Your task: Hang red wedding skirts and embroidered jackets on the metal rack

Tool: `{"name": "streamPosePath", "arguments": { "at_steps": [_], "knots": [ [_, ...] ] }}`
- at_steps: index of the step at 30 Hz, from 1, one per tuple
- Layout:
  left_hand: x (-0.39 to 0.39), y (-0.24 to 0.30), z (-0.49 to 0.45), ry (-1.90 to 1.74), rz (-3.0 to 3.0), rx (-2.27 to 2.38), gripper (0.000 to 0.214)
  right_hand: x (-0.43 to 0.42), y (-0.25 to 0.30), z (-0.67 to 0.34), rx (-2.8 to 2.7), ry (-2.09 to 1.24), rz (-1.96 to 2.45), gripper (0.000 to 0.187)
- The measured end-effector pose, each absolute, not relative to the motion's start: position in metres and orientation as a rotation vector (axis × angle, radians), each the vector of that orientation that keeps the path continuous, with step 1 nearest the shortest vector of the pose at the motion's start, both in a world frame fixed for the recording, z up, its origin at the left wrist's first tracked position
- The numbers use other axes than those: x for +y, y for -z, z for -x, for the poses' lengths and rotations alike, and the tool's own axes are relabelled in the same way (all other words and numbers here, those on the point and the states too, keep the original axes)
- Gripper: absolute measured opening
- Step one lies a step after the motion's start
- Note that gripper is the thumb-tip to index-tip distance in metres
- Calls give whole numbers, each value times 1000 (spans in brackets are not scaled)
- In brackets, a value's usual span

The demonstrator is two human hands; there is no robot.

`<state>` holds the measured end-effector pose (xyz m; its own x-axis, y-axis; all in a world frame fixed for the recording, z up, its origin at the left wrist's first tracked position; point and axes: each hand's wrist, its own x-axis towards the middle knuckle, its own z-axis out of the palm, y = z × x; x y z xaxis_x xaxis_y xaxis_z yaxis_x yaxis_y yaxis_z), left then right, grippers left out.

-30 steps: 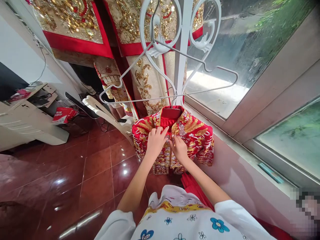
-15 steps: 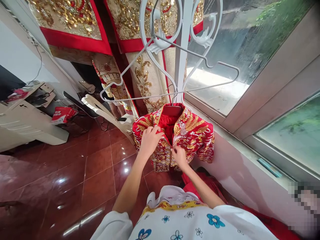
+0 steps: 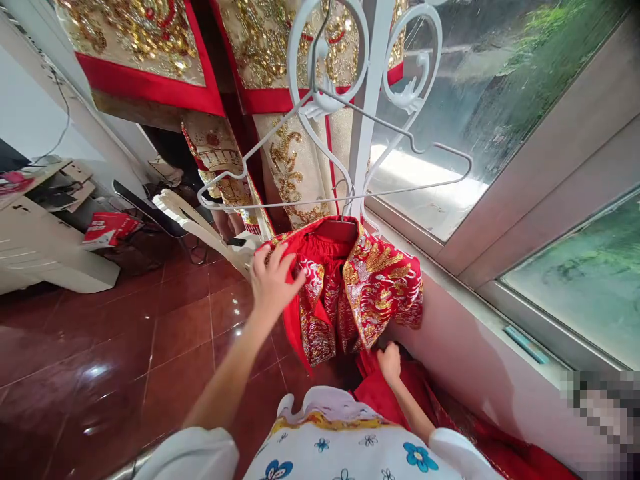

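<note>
A red jacket with gold and silver embroidery hangs in front of me on a hanger, its front parted and the red lining showing. My left hand lies at the jacket's left collar and shoulder, fingers spread and thumb apart, touching the folded-back front panel. Down by the lower corner of the right front panel, my right hand is closed in a fist at the hem; its fingertips are hidden. Above the jacket an unused grey wire hanger hangs from the rack.
Behind stands a white scrolled metal rack with cream and gold garments. Windows and a low wall are at the right, with red cloth below. A cream chair and a desk stand left on the tiled floor.
The jacket's front has been spread apart. My left hand has moved left with the left panel folding outward, while my right hand has dropped from the chest to the lower hem.
</note>
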<state>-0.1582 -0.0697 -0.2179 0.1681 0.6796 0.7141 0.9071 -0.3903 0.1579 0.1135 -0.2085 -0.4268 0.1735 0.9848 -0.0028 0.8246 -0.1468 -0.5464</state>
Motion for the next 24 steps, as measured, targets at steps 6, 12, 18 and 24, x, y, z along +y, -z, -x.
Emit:
{"name": "streamPosePath", "arguments": {
  "at_steps": [6,12,18,24],
  "knots": [
    [-91,311,145,1341,1849,-2008,47,-116,338,-69,-1326,208,1897,108],
    [-55,230,243,1303,1829,-1945,48,-83,285,-91,-1389,322,1957,76],
    [40,169,259,1404,2114,-1998,31,-100,255,-171,-1416,-262,1605,67],
    [70,230,237,1343,2669,-2297,26,-67,226,-215,-1095,-1148,1509,28]
  ]
}}
